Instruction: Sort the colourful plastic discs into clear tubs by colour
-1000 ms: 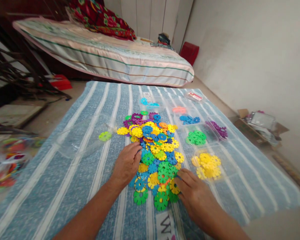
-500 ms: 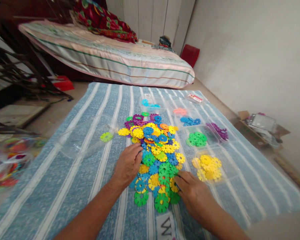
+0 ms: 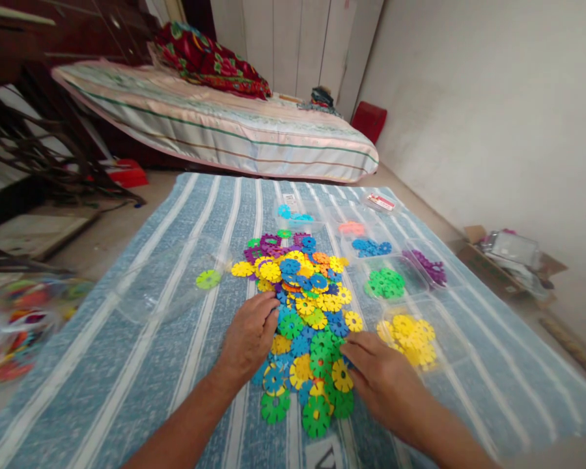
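A heap of slotted plastic snowflake discs (image 3: pixel 305 306) in yellow, blue, green, orange and purple lies on the striped cloth (image 3: pixel 176 365). At the heap's left edge is my left hand (image 3: pixel 251 332), its fingers bent and pressed together; the fingertips touch the discs, and whatever they hold is hidden. My right hand (image 3: pixel 383 371) is at the right edge, thumb and fingers closed beside a yellow disc (image 3: pixel 342 376). A bit of blue shows under those fingers, too small to make out. Large green discs (image 3: pixel 316 415) lie at the near end.
Right of the heap, clear containers hold yellow discs (image 3: pixel 413 335), green discs (image 3: pixel 385 283), blue discs (image 3: pixel 370 247) and purple discs (image 3: pixel 427 267). Farther back are orange discs (image 3: pixel 351 228) and light blue discs (image 3: pixel 295 215). A lime disc (image 3: pixel 208 279) lies by a transparent lid (image 3: pixel 161 306) on the left.
The camera has tipped up a little, so the scene sits lower. My right hand has shifted slightly forward along the heap, uncovering more of the yellow disc. My left hand stays nearly in place.
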Motion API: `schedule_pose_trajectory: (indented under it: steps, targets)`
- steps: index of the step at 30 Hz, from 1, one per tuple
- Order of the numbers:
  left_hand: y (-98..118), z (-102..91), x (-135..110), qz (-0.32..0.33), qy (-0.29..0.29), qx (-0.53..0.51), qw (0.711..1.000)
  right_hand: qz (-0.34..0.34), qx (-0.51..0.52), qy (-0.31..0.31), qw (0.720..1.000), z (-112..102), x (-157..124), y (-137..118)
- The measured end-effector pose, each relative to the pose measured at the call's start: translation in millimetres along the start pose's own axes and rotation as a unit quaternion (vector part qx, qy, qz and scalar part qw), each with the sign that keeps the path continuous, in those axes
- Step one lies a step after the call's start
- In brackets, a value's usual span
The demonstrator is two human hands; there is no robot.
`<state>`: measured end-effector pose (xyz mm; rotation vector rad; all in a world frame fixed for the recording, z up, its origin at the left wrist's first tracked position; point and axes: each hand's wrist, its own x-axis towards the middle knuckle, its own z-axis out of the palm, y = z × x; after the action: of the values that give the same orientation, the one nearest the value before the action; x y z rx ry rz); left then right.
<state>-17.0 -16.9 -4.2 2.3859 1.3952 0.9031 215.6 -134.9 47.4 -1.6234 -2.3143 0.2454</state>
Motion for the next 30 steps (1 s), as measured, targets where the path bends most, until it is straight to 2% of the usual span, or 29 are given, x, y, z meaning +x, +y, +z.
schedule_pose_trajectory:
  steps: [2,4,6,8,9,11,14,16,18,23,30]
  targets:
    - [0.0,-0.2,0.3,0.001,0.002,0.002,1.000,-0.004,-0.034,0.044,0.998,-17.1,20.3,15.4]
    - [0.3,-0.6,0.6,0.001,0.002,0.001,1.000,0.010,-0.086,0.128,0.988,-37.0,44.0,34.8]
    - [0.8,-1.0,0.6,0.001,0.003,-0.002,1.000,0.050,-0.137,0.217,0.965,-54.2,64.4,51.8]
    - [1.5,-1.4,0.5,0.000,0.003,-0.006,1.000,0.075,-0.154,0.265,0.949,-63.2,75.6,60.0]
    - [1.8,-1.6,0.4,-0.001,0.003,-0.007,1.000,0.072,-0.145,0.269,0.949,-63.7,76.8,59.7]
    - [2.4,-1.9,0.2,-0.001,0.001,-0.009,1.000,0.043,-0.100,0.233,0.966,-57.4,71.4,51.2]
    - [2.9,-2.1,0.1,0.001,0.001,-0.010,1.000,0.008,-0.026,0.100,0.995,-36.2,50.2,27.7]
    - [2.9,-2.1,0.1,0.001,0.003,-0.009,1.000,0.004,-0.004,0.022,1.000,-20.3,33.1,12.8]
    - [2.5,-1.8,0.1,0.003,0.001,-0.006,1.000,0.004,-0.003,-0.020,1.000,-6.3,17.1,1.9]
    - [1.1,-0.5,0.0,0.004,0.000,0.004,1.000,0.033,-0.030,-0.061,0.997,13.2,-7.5,-11.7]
    - [1.1,-1.4,1.9,-0.005,-0.003,0.003,1.000,0.077,-0.033,-0.059,0.995,12.1,-7.3,-16.9]
